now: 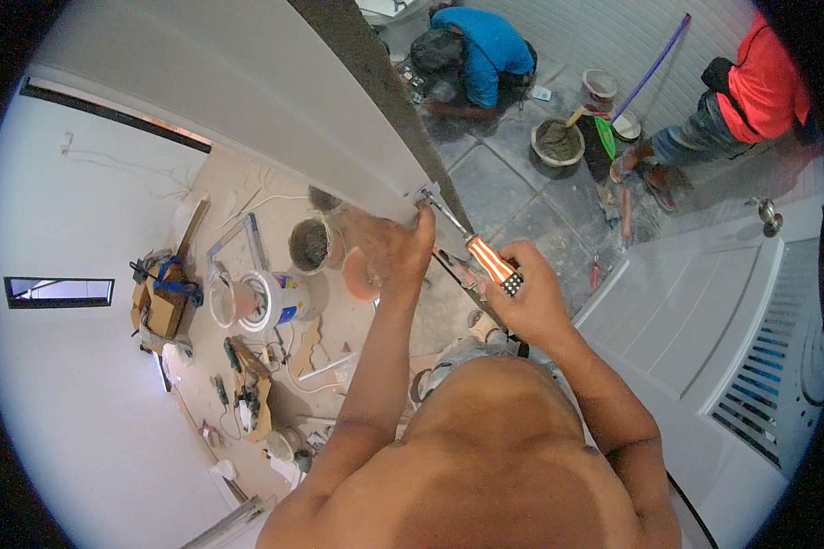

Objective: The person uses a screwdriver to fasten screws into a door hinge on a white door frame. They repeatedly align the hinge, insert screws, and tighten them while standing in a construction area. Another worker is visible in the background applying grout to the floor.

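Observation:
My right hand point(533, 295) is closed round the handle of a screwdriver point(493, 261). That handle has orange and white stripes and a dark dotted end. The shaft slants up and left, its tip at a small metal plate point(428, 193) on the edge of a white door frame point(339, 119). Just below the plate, my left hand point(389, 252) grips the frame, thumb by the screwdriver tip and fingers round the left face. Whether a screw sits under the tip is too small to make out.
At right stands a white door point(687, 320) with a metal knob point(769, 218). Beyond the frame, a person in blue point(490, 55) crouches and another in red point(764, 87) stands near a mortar bowl point(558, 143). Buckets point(284, 297), tools and cardboard litter the left floor.

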Available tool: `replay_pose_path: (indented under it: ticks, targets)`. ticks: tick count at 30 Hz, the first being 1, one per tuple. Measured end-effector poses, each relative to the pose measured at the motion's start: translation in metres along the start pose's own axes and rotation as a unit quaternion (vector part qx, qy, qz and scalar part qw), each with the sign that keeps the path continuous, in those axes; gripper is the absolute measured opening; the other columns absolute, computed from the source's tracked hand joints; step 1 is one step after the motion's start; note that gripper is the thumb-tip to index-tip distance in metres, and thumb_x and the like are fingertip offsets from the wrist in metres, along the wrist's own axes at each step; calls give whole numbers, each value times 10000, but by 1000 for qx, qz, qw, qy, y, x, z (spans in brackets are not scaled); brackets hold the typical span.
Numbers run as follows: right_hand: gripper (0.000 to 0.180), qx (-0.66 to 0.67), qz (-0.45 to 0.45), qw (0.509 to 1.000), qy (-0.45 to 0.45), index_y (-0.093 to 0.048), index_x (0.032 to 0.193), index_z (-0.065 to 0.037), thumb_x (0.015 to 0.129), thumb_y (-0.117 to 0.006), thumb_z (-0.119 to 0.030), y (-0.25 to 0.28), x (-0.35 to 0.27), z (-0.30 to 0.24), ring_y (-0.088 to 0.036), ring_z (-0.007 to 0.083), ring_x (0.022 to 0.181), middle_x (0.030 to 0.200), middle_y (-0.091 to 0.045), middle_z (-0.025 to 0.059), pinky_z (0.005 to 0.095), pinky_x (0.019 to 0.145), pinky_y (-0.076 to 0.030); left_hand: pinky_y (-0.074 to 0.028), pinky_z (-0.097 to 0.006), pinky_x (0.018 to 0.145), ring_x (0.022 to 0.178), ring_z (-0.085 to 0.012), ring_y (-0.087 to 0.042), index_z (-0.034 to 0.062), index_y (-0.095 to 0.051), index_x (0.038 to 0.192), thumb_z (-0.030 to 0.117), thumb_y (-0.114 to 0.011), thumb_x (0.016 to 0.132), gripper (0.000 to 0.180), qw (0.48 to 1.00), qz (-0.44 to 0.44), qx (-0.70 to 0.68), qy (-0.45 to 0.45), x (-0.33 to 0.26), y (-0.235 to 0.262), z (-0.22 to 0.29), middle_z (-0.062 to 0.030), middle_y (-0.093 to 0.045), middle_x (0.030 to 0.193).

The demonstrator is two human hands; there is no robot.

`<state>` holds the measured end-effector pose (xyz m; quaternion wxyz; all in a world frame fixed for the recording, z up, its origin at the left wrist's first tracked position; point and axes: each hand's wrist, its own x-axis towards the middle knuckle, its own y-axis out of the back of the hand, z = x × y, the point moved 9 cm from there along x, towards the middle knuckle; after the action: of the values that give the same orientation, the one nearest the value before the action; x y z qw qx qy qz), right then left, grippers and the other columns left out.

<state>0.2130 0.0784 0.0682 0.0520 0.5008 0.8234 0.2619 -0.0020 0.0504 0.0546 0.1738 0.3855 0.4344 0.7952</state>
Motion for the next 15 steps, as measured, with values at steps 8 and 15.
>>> replay_pose_path:
  ticks: [8,15]
  targets:
    - [283,170,-117,945,-254,-539,1102,-7,872,-615,-154,-27,-8,37,-639,335,804,1003,-601,189,427,645,-513,-375,-547,938,1105,-449,-456,-85,-360,1279,356,-733,745,787,993,-5,-105,-51,5,2,3,-270,-443,1148]
    - [250,-4,17,1000,2,-573,1044,2,851,-643,-142,0,3,-6,-640,337,797,930,-619,188,413,676,-511,-362,-514,939,1086,-435,-472,-56,-477,1179,229,-719,743,574,974,45,-218,30,3,11,0,-264,-493,1112]
